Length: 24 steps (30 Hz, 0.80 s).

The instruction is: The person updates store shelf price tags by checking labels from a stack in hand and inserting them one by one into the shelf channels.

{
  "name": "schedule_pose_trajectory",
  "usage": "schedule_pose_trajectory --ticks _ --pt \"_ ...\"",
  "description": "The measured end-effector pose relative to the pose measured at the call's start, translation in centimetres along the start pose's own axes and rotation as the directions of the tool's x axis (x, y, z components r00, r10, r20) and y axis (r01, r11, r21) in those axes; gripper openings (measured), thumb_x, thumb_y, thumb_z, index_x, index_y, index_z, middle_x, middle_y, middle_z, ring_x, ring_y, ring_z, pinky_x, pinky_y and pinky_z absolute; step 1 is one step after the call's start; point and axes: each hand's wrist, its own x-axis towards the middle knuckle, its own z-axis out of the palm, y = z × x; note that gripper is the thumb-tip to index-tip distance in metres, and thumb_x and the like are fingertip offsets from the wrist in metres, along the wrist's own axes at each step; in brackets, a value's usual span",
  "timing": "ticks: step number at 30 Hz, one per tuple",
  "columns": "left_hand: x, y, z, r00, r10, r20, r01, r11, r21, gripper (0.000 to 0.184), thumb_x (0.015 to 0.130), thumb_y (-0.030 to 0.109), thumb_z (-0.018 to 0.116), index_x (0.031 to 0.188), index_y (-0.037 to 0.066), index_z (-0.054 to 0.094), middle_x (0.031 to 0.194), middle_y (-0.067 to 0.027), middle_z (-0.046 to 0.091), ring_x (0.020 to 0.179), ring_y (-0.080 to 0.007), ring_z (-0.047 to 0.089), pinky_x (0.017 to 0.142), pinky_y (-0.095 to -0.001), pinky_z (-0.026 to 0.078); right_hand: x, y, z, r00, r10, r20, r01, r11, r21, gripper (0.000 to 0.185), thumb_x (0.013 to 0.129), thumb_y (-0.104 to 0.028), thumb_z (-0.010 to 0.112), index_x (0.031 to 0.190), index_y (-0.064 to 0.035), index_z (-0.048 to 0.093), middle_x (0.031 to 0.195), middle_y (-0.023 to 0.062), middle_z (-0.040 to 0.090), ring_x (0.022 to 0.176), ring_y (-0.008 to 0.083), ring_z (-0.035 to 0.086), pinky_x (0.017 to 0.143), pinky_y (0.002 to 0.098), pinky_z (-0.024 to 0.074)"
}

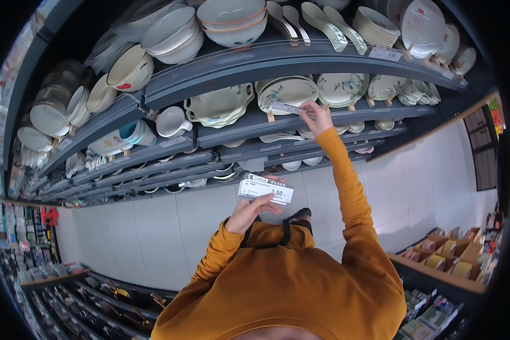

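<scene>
My left hand (254, 212) is closed on a small stack of price tags (264, 190), held low in front of my body with the thumb on top. The top tag is white with a dark header and reads 3.50. Up at the shelf, my right hand (316, 116) pinches the right end of a single price tag (289, 108). That tag lies in front of a floral oval plate (289, 93) on a wooden stand, near the shelf's front edge. Whether it sits in the edge strip, I cannot tell.
Stacked bowls (232, 21), ceramic spoons (326, 25) and more plates (341, 89) fill the dark shelves (238, 63). A white mug (173, 122) stands further left. Behind me on the right is a wooden rack (447, 255) with rolls. Pale floor tiles (158, 226) lie below.
</scene>
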Motion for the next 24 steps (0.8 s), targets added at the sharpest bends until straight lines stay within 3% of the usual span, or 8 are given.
schedule_pose_trajectory --ticks 5,9,10,14,18,21,22,24 --pt "1.2 -1.4 4.1 0.991 0.075 -0.112 -0.084 0.993 -0.080 0.040 0.094 0.010 0.051 0.132 0.002 0.041 0.130 -0.0148 0.052 0.082 -0.0210 0.065 0.073 -0.0312 0.054 2.4 3.4 -0.8 0.937 0.054 0.346 0.016 0.980 -0.196 0.013 0.088 -0.010 0.062 0.100 -0.0069 0.060 0.087 0.0140 0.068 0.083 0.0273 0.068 0.075 0.0341 0.0530" --pt "1.6 -4.3 7.1 0.967 0.091 -0.237 -0.131 0.978 -0.159 0.044 0.097 0.013 0.049 0.138 0.003 0.036 0.127 -0.0136 0.054 0.080 -0.0205 0.065 0.074 -0.0304 0.053 2.6 3.3 -2.7 0.909 -0.049 0.413 0.063 0.998 -0.019 0.020 0.090 -0.011 0.059 0.110 -0.0117 0.062 0.094 0.0131 0.069 0.085 0.0265 0.068 0.074 0.0355 0.0525" --pt "1.7 -4.6 7.7 0.959 0.095 -0.265 -0.145 0.974 -0.174 0.046 0.097 0.013 0.048 0.140 0.003 0.035 0.126 -0.0128 0.055 0.080 -0.0204 0.065 0.074 -0.0300 0.053 3.0 4.4 -2.8 0.890 -0.035 0.456 0.072 0.995 -0.064 0.021 0.091 -0.012 0.057 0.111 -0.0150 0.064 0.099 0.0106 0.068 0.086 0.0282 0.067 0.075 0.0359 0.0524" --pt "1.6 -6.9 10.1 0.923 0.105 -0.370 -0.189 0.962 -0.199 0.044 0.098 0.017 0.050 0.138 0.000 0.040 0.114 -0.0129 0.061 0.078 -0.0186 0.065 0.071 -0.0292 0.053 3.5 5.0 -3.1 0.830 -0.277 0.484 0.383 0.914 -0.132 0.019 0.090 -0.017 0.057 0.106 -0.0143 0.067 0.103 0.0079 0.067 0.090 0.0301 0.064 0.075 0.0369 0.0517" --pt "1.2 -8.9 11.0 0.886 0.049 -0.461 -0.201 0.936 -0.288 0.031 0.097 0.018 0.052 0.120 -0.004 0.051 0.096 -0.0126 0.065 0.075 -0.0203 0.066 0.070 -0.0306 0.053 2.1 4.4 -3.1 0.827 -0.243 0.508 0.378 0.908 -0.182 0.018 0.088 -0.011 0.058 0.104 -0.0104 0.066 0.100 0.0072 0.062 0.088 0.0311 0.062 0.074 0.0403 0.0509" --pt "1.0 -8.6 12.0 0.868 0.111 -0.484 -0.259 0.933 -0.250 0.028 0.097 0.018 0.053 0.114 -0.004 0.053 0.095 -0.0132 0.065 0.076 -0.0210 0.066 0.070 -0.0314 0.053 0.2 1.7 -4.1 0.845 -0.437 0.308 0.496 0.855 -0.148 0.023 0.087 -0.009 0.059 0.109 -0.0070 0.064 0.102 0.0087 0.062 0.094 0.0306 0.060 0.078 0.0385 0.0501" --pt "0.9 -8.0 12.5 0.852 0.143 -0.503 -0.283 0.935 -0.213 0.029 0.098 0.019 0.052 0.114 -0.004 0.053 0.094 -0.0138 0.065 0.077 -0.0212 0.066 0.070 -0.0319 0.052 -1.0 0.0 -5.0 0.856 -0.456 0.242 0.485 0.872 -0.072 0.027 0.088 -0.010 0.060 0.114 -0.0048 0.062 0.102 0.0108 0.062 0.097 0.0309 0.058 0.083 0.0341 0.0489" --pt "0.7 -7.5 12.3 0.865 0.164 -0.475 -0.275 0.946 -0.173 0.029 0.098 0.019 0.051 0.115 -0.005 0.053 0.096 -0.0138 0.065 0.078 -0.0214 0.066 0.071 -0.0323 0.052 -4.9 -4.5 -6.9 0.957 -0.126 0.261 0.043 0.952 0.303 0.025 0.089 -0.010 0.061 0.113 -0.0054 0.063 0.096 0.0096 0.065 0.088 0.0220 0.061 0.080 0.0310 0.0481"
